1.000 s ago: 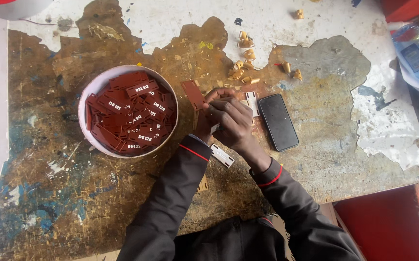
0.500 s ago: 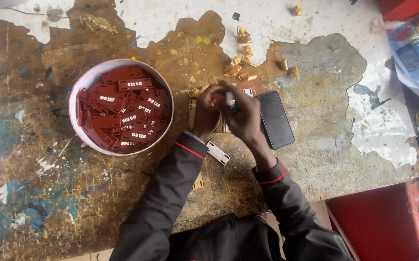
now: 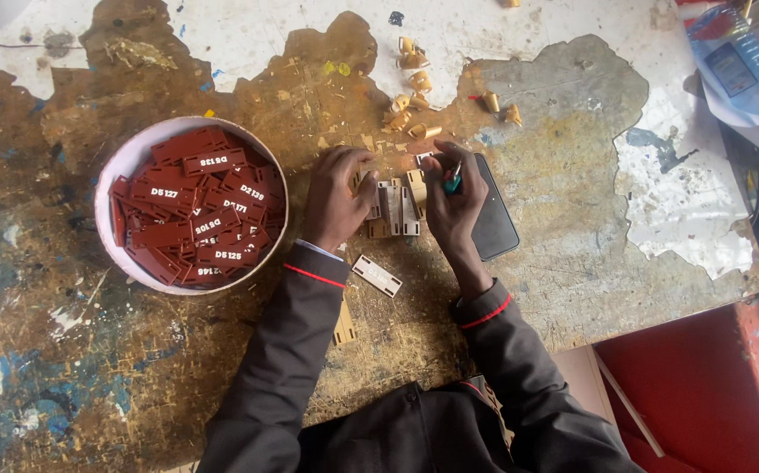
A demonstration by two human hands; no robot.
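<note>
I see my left hand (image 3: 336, 203) pressing on small pale tags (image 3: 394, 208) on the worn surface (image 3: 528, 289). My right hand (image 3: 454, 203) pinches a small teal-tipped tool (image 3: 454, 181). A bowl (image 3: 110, 180) of red tags (image 3: 196, 206) sits left, and a black phone (image 3: 495, 223) is partly hidden.

Soft even daylight, sharp focus

Both dark-sleeved forearms angle inward; the left hand (image 3: 336, 203) lies palm-down with fingers curled, the right hand (image 3: 454, 203) pinched closed.
</note>
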